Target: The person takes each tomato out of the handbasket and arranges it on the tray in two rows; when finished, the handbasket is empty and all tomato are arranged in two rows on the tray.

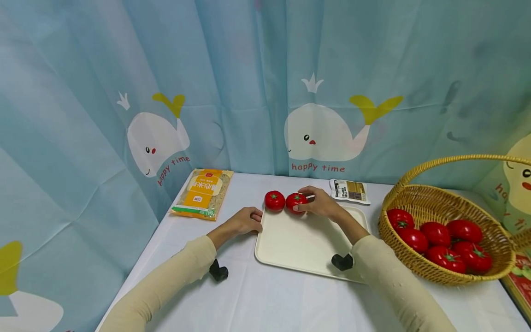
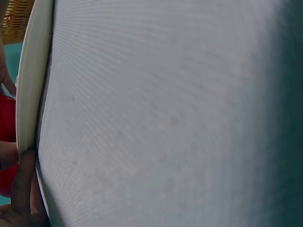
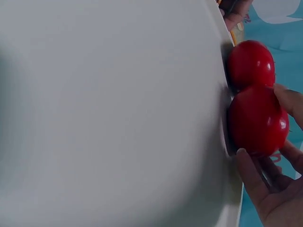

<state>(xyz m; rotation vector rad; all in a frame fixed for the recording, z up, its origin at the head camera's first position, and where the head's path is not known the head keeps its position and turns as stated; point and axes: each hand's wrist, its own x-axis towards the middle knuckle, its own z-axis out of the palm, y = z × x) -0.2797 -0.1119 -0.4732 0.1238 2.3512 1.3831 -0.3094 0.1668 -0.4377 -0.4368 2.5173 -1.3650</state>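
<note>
My right hand (image 1: 318,203) holds a red tomato (image 1: 296,203) at the far edge of a cream tray (image 1: 298,244), with thumb and fingers around its sides. Right beside it, at the tray's far left corner, sits a second tomato (image 1: 274,201); the right wrist view shows the held tomato (image 3: 258,120) against its neighbour (image 3: 251,64). At the tray's left edge is my left hand (image 1: 245,220). In the left wrist view its thumb lies over the tray rim (image 2: 33,80) and its fingers (image 2: 22,184) are at the underside, pinching the rim.
A wicker basket (image 1: 450,198) with a tall handle and several tomatoes (image 1: 435,234) stands to the right. An orange-and-clear bag of grain (image 1: 203,193) lies at the back left. Behind the tray is a small packet (image 1: 350,191). Blue curtains (image 1: 249,92) border the white table (image 1: 232,299).
</note>
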